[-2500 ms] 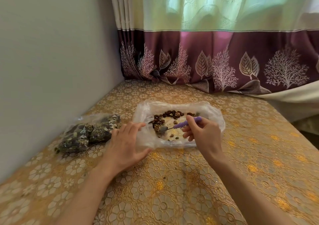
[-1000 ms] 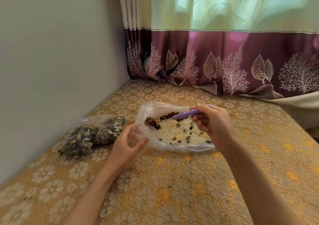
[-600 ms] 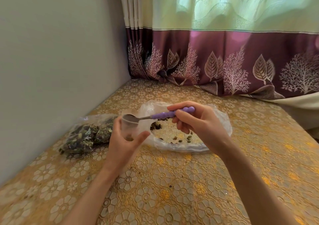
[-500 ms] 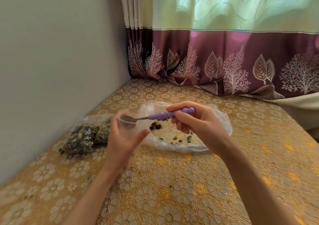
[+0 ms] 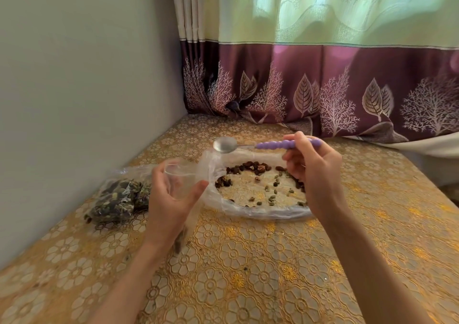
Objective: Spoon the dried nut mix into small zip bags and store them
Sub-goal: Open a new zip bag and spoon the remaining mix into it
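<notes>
- Head view, small zip bag (image 5: pixel 182 183), left of centre: thin, clear, limp film. I judge it nearly weightless and slippery, apt to fold shut unless held by the rim at the mouth.
- My left hand (image 5: pixel 171 204) curls round that bag, thumb on one side, fingers on the other, mouth facing up.
- Spoon (image 5: pixel 265 145), above centre: stiff metal bowl, ribbed purple handle, light, best held mid-handle. The bowl looks empty.
- My right hand (image 5: pixel 313 172) pinches the handle between thumb and fingertips, other fingers tucked beneath.
- Nut mix (image 5: pixel 260 182), centre: loose, dry, small pieces, likely to roll off a tilted spoon. It lies thinly on an open plastic sheet (image 5: pixel 248 212) on the table (image 5: pixel 248 274).
- Filled bags (image 5: pixel 119 199), at left against the wall.
</notes>
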{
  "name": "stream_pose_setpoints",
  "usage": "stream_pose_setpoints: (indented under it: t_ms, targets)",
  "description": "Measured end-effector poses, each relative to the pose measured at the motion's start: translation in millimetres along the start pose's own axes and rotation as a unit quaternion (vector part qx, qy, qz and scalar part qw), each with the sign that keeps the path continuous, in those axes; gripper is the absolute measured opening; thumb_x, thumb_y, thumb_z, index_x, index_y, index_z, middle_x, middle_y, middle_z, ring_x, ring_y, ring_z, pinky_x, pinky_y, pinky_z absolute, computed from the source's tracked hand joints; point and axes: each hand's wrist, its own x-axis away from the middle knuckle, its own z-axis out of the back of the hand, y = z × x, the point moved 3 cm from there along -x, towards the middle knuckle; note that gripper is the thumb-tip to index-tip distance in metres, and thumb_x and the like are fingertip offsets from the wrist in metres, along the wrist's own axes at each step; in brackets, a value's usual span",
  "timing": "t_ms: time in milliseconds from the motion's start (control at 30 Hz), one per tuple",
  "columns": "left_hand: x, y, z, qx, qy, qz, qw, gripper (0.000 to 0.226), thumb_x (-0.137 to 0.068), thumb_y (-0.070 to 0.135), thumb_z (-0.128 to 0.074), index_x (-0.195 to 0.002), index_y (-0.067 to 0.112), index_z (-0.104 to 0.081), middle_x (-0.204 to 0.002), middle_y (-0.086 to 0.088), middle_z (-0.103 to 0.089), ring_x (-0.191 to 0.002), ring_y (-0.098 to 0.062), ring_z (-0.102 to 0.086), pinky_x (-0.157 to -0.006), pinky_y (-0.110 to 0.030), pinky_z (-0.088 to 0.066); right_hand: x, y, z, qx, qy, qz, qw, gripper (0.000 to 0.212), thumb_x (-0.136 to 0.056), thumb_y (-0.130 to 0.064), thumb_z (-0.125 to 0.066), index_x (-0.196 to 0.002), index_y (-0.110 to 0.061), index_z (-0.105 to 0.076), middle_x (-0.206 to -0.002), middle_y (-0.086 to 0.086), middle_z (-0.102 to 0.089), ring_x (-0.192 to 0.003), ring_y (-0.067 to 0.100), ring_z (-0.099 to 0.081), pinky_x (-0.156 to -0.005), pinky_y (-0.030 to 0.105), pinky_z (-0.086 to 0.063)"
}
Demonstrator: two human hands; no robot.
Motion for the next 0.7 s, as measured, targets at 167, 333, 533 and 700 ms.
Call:
stream_pose_setpoints:
  t_ms: [167,333,533,700]
  targets:
    - [-1,0,-2,0.001,-0.016,-0.014,1.0,0.079,-0.06,0.058,-0.072,-0.123,0.02,-0.041,-0.104,-0.01,-0.061,-0.096,-0.02,-0.064,-0.09,-0.047,-0.051,-8,24,26,0.231,0.1,0.03,0.967,0.027,-0.095,-0.022,-0.053,-0.07,-0.02,-0.064,-0.066,0.0,-0.07,-0.053,0.012,-0.057,-0.051,0.027,-0.048]
    - [-1,0,-3,0.001,-0.015,-0.028,0.999,0.076,-0.061,0.062,-0.071,-0.12,0.025,-0.042,-0.096,0.0,-0.061,-0.089,-0.013,-0.064,-0.084,-0.039,-0.054,-12,40,34,0.349,0.122,0.058,0.927,0.028,-0.094,-0.025,-0.055,-0.075,-0.012,-0.072,-0.068,0.006,-0.068,-0.063,0.024,-0.062,-0.071,0.046,-0.052]
    - [0,-1,-6,0.028,-0.037,-0.026,0.999,0.077,-0.064,0.05,-0.074,-0.125,0.016,-0.041,-0.098,0.004,-0.063,-0.093,-0.008,-0.066,-0.082,-0.023,-0.054,-12,56,31,0.343,0.089,0.027,0.935,0.019,-0.094,-0.022,-0.055,-0.084,-0.013,-0.069,-0.077,0.005,-0.07,-0.068,0.027,-0.065,-0.07,0.048,-0.054]
    - [1,0,-7,0.033,-0.045,-0.02,0.998,0.078,-0.064,0.046,-0.074,-0.126,0.015,-0.04,-0.101,0.006,-0.063,-0.096,-0.006,-0.066,-0.09,-0.037,-0.052,-12,67,23,0.281,0.07,-0.04,0.956,0.017,-0.095,-0.017,-0.054,-0.092,-0.012,-0.069,-0.076,0.002,-0.069,-0.057,0.013,-0.06,-0.054,0.029,-0.051]
